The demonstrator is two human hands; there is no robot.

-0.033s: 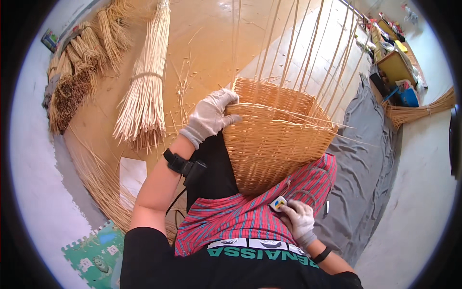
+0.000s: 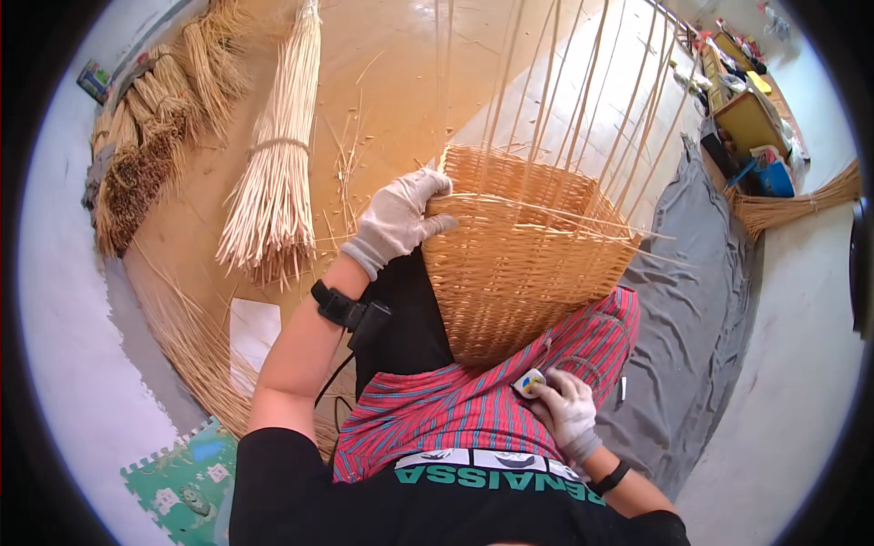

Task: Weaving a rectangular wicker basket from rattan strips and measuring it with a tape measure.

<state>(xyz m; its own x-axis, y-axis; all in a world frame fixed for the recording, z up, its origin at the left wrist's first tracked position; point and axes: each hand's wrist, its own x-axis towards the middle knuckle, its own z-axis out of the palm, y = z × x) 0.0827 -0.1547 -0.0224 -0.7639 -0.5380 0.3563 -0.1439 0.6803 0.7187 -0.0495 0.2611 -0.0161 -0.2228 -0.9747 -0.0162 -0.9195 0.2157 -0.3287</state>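
A woven wicker basket (image 2: 528, 273) rests tilted on my lap, its mouth facing away from me. Long upright stakes (image 2: 546, 91) rise from its far walls, and thin loose strands (image 2: 583, 218) cross its near rim. Gloved in white, my left hand (image 2: 401, 218) grips the basket's left rim, thumb on the outside and its other fingertips partly hidden. My right hand (image 2: 566, 409), also gloved, is low over the red striped cloth (image 2: 437, 409) on my lap. Its fingers pinch a small white, rounded case with blue and yellow on it, which looks like a tape measure (image 2: 528, 383).
A tied bundle of pale wicker rods (image 2: 273, 173) lies on the floor at the left, with darker bundles (image 2: 137, 173) by the wall. Grey cloth (image 2: 683, 328) covers the floor at the right. Beyond it are another rod bundle (image 2: 801, 205) and a blue container (image 2: 774, 177).
The view shifts very slightly. The white case in my right hand has turned a little; my left hand keeps its hold on the basket.
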